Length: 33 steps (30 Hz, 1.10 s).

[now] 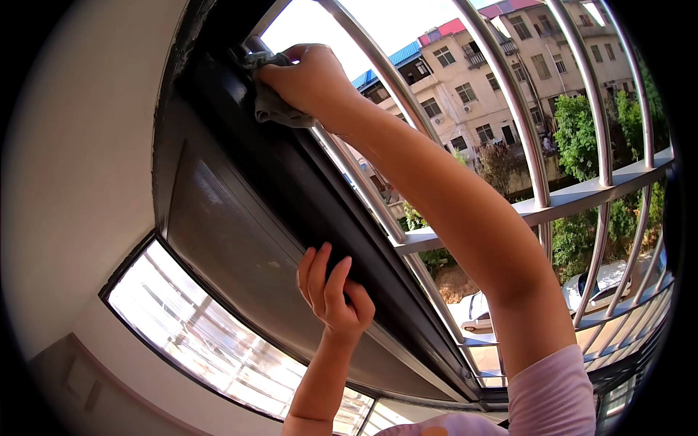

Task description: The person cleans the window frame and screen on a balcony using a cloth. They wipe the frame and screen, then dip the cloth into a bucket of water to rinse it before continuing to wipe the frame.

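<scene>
High up, my right hand [311, 81] is closed around a crumpled grey-green cloth [275, 102]. The cloth lies against the upper end of a dark window frame [291, 174], beside the metal bars. Lower down, my left hand [336, 294] rests on the dark frame next to the screen panel [233, 211]. Its fingers are stretched out and slightly apart, and I see nothing held in them. The side of the cloth pressed toward the frame is hidden.
Shiny metal security bars [509, 102] with a flat crossbar [582, 195] stand outside the opening, to the right. A bright glass pane [196, 320] is at lower left, and a pale wall [80, 145] fills the left side. Beyond the bars are buildings, trees and parked cars.
</scene>
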Each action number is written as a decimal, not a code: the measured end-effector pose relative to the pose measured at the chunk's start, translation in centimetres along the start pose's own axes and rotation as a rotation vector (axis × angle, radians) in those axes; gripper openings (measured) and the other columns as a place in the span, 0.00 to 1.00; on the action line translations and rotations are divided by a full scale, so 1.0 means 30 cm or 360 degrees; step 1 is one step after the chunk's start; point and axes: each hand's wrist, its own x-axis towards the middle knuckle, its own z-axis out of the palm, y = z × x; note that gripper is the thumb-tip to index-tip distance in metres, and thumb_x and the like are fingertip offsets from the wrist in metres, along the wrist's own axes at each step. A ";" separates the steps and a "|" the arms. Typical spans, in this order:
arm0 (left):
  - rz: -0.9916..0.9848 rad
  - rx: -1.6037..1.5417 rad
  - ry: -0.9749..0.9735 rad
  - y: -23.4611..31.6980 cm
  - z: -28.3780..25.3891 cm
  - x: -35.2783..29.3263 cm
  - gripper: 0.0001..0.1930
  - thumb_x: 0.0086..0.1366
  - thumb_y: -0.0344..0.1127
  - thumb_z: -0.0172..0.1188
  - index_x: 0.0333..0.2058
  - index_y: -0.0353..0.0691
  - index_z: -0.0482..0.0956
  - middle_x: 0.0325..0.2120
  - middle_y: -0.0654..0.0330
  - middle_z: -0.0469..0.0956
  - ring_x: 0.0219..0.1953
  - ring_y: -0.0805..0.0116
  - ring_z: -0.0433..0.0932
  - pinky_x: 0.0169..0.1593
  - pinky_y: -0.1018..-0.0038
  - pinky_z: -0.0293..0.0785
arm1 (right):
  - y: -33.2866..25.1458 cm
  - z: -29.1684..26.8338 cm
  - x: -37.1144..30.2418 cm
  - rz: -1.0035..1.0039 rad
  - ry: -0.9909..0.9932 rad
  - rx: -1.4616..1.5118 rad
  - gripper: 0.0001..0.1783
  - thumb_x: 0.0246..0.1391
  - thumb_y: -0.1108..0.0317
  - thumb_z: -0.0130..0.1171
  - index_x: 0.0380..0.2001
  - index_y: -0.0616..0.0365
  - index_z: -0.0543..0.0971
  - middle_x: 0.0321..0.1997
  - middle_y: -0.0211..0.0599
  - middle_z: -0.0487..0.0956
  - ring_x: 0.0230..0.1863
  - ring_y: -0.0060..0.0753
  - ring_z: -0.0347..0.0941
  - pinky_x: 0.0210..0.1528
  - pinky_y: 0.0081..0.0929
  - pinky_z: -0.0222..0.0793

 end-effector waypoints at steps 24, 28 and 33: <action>0.0042 -0.0004 0.0051 -0.005 0.010 0.003 0.17 0.48 0.23 0.45 0.40 0.31 0.71 0.43 0.45 0.74 0.51 0.46 0.69 0.57 0.56 0.59 | -0.081 0.051 0.185 -0.0167 0.0102 -0.0380 0.26 0.39 0.53 0.62 0.33 0.68 0.78 0.28 0.46 0.78 0.28 0.33 0.77 0.33 0.25 0.72; 0.0031 0.0000 0.0049 0.001 0.003 0.008 0.17 0.49 0.23 0.44 0.40 0.31 0.71 0.43 0.45 0.74 0.51 0.46 0.68 0.57 0.55 0.58 | -0.104 0.040 0.159 -0.0205 -0.0022 -0.0543 0.26 0.39 0.54 0.62 0.35 0.67 0.77 0.30 0.47 0.79 0.30 0.37 0.77 0.34 0.27 0.72; 0.0012 -0.0047 0.0032 -0.002 0.006 0.006 0.17 0.49 0.22 0.45 0.40 0.31 0.71 0.43 0.45 0.74 0.52 0.47 0.67 0.57 0.55 0.58 | -0.059 0.044 0.080 -0.0643 0.0295 -0.0481 0.18 0.41 0.61 0.59 0.36 0.59 0.78 0.34 0.48 0.79 0.37 0.44 0.77 0.40 0.32 0.72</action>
